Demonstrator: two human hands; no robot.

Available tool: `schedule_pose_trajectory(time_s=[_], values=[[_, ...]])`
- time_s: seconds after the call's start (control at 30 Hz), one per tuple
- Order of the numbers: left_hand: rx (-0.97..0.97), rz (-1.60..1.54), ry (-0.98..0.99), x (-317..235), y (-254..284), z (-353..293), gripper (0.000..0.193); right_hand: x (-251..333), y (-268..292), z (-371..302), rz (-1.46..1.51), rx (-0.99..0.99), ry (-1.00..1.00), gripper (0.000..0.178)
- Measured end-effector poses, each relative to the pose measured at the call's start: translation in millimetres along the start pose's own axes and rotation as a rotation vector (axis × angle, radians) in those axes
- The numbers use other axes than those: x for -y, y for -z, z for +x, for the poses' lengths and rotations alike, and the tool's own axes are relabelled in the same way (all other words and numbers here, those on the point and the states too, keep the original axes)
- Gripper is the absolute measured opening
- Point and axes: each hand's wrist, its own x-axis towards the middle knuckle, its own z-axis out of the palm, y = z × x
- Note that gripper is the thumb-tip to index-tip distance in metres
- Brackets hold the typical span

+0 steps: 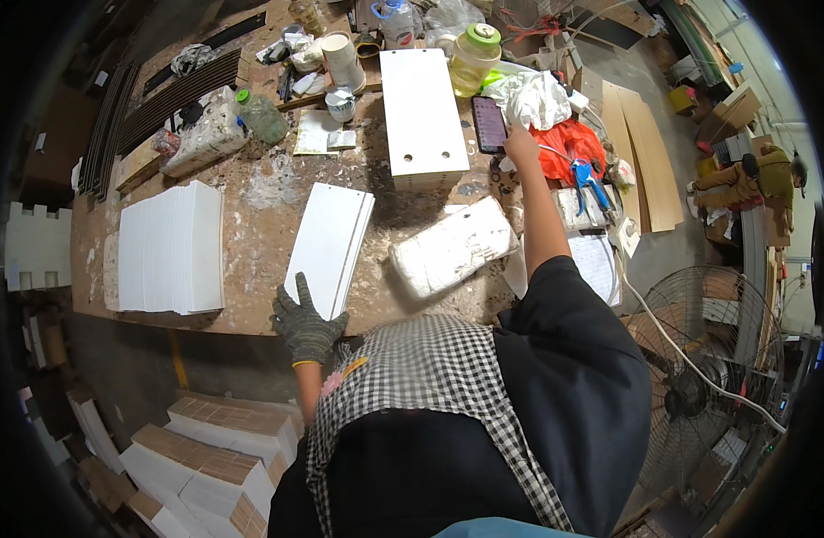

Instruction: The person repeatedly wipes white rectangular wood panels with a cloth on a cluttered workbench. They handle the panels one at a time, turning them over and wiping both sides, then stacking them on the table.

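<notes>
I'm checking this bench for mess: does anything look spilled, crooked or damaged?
The tabletop is blotched with pale residue, like old spills. The white boards under the gloved left hand lie slanted, unlike the straighter white stack at left.

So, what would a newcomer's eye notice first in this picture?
Probably the white panel stack, upper middle on the workbench, with two dark holes near its front end. Next, the gloved left hand on the slanted white panels at the front, and the bare right hand beside the phone. The red bag, right of that phone, also draws attention.
</notes>
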Motion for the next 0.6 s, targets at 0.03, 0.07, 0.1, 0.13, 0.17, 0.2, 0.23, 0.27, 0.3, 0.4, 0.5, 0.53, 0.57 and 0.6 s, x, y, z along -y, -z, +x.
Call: schedule_pose_trajectory(time_s=[0.03, 0.07, 0.1, 0.13, 0.17, 0.2, 0.23, 0.27, 0.3, 0.4, 0.5, 0.53, 0.57, 0.6], values=[[0.0, 0.003, 0.0, 0.2, 0.7, 0.5, 0.128, -2.7, -0.8, -0.5, -0.016, 0.007, -0.035, 0.032], [0.013, -0.001, 0.0, -0.2, 2.1, 1.0, 0.128, -4.9, -1.8, -1.0, -0.032, 0.015, -0.07, 0.033], [0.027, -0.005, 0.0, -0.9, 4.0, 1.6, 0.129, -7.7, -2.6, -1.8, -0.024, 0.01, -0.082, 0.033], [0.04, -0.008, 0.002, -1.0, 5.5, 2.5, 0.129, -9.9, -4.2, -2.5, -0.014, 0.006, -0.093, 0.033], [0.042, -0.007, 0.01, -1.8, 5.9, 2.7, 0.129, -11.8, -5.6, -2.4, -0.004, 0.002, -0.105, 0.033], [0.044, -0.006, 0.018, -3.2, 6.1, 2.5, 0.129, -12.7, -7.8, -2.4, 0.013, -0.017, -0.103, 0.033], [0.047, -0.005, 0.028, -3.5, 5.8, 1.8, 0.129, -9.5, -9.6, -6.2, 0.029, -0.033, -0.099, 0.034], [0.049, -0.007, 0.031, -3.3, 5.8, 1.6, 0.129, -6.5, -11.3, -10.0, 0.045, -0.05, -0.095, 0.034], [0.052, -0.008, 0.033, -3.2, 5.9, 1.6, 0.129, -3.8, -12.2, -13.2, 0.057, -0.05, -0.089, 0.035], [0.041, -0.021, 0.025, -2.3, 5.7, 0.8, 0.129, 3.5, -13.5, -22.5, 0.062, -0.043, -0.092, 0.037], [0.005, -0.046, 0.002, -1.4, 4.6, -0.4, 0.127, 2.6, -18.7, -30.3, 0.038, -0.036, -0.101, 0.04], [-0.01, -0.056, -0.003, -0.6, 3.3, -1.5, 0.126, 2.8, -20.1, -34.6, 0.053, -0.047, -0.078, 0.041], [-0.033, -0.061, -0.002, -0.6, 1.5, -2.7, 0.125, 3.1, -20.9, -37.7, 0.068, -0.057, -0.055, 0.042], [-0.057, -0.067, -0.001, -1.1, -0.8, -3.9, 0.124, 3.8, -21.1, -39.3, 0.062, -0.052, -0.031, 0.044]])
